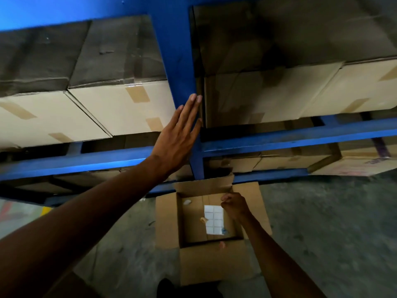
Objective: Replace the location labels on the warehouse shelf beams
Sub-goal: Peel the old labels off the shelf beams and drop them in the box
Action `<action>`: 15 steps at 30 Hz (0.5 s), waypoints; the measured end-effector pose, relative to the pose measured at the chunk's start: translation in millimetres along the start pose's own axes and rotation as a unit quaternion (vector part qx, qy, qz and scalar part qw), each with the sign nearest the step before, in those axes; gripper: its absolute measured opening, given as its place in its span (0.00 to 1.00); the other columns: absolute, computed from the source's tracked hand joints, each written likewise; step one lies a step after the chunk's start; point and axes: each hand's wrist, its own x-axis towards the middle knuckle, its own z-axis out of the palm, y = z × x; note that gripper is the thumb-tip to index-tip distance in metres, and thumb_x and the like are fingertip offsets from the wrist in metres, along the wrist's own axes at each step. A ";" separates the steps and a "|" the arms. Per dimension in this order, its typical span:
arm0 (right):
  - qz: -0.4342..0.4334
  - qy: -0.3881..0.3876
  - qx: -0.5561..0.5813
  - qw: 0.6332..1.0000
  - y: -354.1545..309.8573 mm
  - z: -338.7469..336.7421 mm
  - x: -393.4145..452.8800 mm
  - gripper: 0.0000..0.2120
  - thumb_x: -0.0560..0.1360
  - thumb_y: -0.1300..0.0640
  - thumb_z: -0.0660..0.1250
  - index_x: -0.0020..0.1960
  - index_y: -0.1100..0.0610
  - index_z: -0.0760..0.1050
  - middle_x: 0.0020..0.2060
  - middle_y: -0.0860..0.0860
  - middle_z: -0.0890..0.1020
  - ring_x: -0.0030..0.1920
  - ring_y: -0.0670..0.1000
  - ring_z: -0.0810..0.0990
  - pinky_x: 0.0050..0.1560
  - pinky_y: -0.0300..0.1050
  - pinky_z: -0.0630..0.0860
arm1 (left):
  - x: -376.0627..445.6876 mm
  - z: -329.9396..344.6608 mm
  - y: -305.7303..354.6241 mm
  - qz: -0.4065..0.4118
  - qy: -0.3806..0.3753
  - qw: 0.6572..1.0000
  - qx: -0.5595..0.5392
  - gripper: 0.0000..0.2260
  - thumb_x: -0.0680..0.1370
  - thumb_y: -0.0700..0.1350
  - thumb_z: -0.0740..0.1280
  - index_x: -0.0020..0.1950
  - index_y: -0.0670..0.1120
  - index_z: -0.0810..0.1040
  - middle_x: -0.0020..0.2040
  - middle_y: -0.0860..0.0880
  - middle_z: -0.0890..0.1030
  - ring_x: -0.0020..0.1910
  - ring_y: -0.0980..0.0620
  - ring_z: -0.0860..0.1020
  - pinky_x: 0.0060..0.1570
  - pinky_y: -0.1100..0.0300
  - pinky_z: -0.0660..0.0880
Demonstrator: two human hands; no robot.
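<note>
Left hand (176, 138) lies flat, fingers extended, against the blue upright (182, 82). Right hand (235, 204), fingers curled closed, hovers above the label sheet (213, 220); contents indeterminate.

You have two hands in view: the left hand (179, 134) and the right hand (235, 204). One open cardboard box (167, 220) sits near you, holding one label sheet (213, 220) of ten white labels. Four taped cartons (120, 108) line the far shelf.
</note>
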 end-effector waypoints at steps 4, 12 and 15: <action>0.002 0.019 -0.024 1.000 3.2 -4.3 -12.3 0.07 0.73 0.61 0.66 0.49 0.61 0.79 0.50 0.57 0.82 0.48 0.52 0.78 0.45 0.41 0.73 | -0.7 -0.8 0.2 -0.004 -0.001 1.000 -0.001 0.37 0.71 0.55 0.63 0.75 0.42 0.54 0.75 0.31 0.41 0.75 0.34 0.42 0.73 0.44 0.43; 0.056 0.170 0.032 0.983 22.7 -20.6 -63.0 0.01 0.70 0.59 0.69 0.41 0.56 0.78 0.43 0.55 0.83 0.44 0.52 0.80 0.46 0.44 0.76 | -3.8 -10.8 0.9 0.040 -0.032 0.993 -0.108 0.35 0.73 0.59 0.63 0.74 0.44 0.58 0.73 0.32 0.35 0.72 0.35 0.33 0.71 0.42 0.36; 0.072 0.239 0.064 0.966 29.1 -21.4 -99.5 0.09 0.71 0.64 0.69 0.51 0.63 0.78 0.48 0.57 0.82 0.50 0.56 0.80 0.50 0.43 0.75 | -8.6 -20.6 15.7 0.109 -0.079 0.963 -0.231 0.32 0.75 0.58 0.60 0.74 0.44 0.57 0.75 0.34 0.38 0.74 0.37 0.36 0.72 0.43 0.38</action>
